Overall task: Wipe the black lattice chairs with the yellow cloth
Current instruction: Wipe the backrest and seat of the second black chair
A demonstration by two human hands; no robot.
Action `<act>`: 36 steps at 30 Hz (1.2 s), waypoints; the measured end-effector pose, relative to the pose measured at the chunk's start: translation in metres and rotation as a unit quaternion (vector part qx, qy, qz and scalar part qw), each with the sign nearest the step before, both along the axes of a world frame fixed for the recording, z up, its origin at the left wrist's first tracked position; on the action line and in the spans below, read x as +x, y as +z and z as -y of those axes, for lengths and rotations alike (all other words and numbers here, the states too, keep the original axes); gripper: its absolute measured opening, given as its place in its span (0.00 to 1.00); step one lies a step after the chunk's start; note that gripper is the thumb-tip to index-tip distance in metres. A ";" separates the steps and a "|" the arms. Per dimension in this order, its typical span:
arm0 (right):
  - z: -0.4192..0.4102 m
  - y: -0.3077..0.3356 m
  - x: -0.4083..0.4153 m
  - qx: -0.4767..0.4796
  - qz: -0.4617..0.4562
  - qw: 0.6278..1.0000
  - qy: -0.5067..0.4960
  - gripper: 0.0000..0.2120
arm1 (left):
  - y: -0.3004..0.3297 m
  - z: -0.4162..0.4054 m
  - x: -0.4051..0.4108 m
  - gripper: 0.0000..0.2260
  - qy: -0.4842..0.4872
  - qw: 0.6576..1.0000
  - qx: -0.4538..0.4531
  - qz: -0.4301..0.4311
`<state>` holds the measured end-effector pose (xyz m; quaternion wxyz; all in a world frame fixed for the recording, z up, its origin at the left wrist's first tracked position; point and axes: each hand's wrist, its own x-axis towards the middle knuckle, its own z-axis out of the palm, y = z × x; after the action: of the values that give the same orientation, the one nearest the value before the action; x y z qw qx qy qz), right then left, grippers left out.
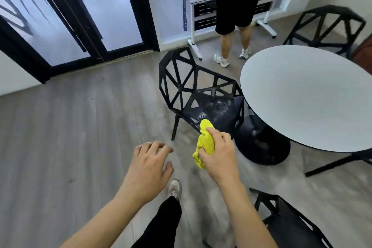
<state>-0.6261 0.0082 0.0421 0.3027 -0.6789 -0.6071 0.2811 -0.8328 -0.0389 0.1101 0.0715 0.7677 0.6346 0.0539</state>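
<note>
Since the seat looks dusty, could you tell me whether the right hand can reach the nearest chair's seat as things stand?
Probably yes: the right hand, gripping the yellow cloth, hangs by the front edge of the chair seat, with nothing between them.

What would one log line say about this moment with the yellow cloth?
right hand: grips cloth | left hand: free, holds nothing | cloth: above front edge of chair | seat: white smears | stage: nearing chair

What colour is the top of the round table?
The round table has a plain light grey top with a thin black edge, seen in the head view.
</note>
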 end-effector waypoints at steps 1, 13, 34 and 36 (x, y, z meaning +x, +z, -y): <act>-0.016 -0.005 0.001 -0.010 0.000 1.000 -0.008 0.31 | -0.006 -0.020 -0.001 0.12 -0.013 1.000 -0.001 0.003; -0.179 -0.048 0.037 -0.085 0.049 0.994 -0.041 0.31 | -0.072 -0.219 0.044 0.14 -0.143 0.986 -0.090 0.003; -0.467 -0.338 0.075 -0.160 0.146 0.974 0.071 0.29 | -0.404 -0.298 0.129 0.19 -0.017 0.957 -0.276 -0.092; -0.475 -0.346 0.072 -0.165 0.153 0.971 0.080 0.28 | -0.411 -0.295 0.123 0.16 -0.047 0.958 -0.264 -0.103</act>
<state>-0.5541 0.4835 -0.3042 0.0662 -0.7039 -0.6434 0.2934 -0.7095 0.2560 -0.3011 0.2082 0.7518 0.5933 -0.1989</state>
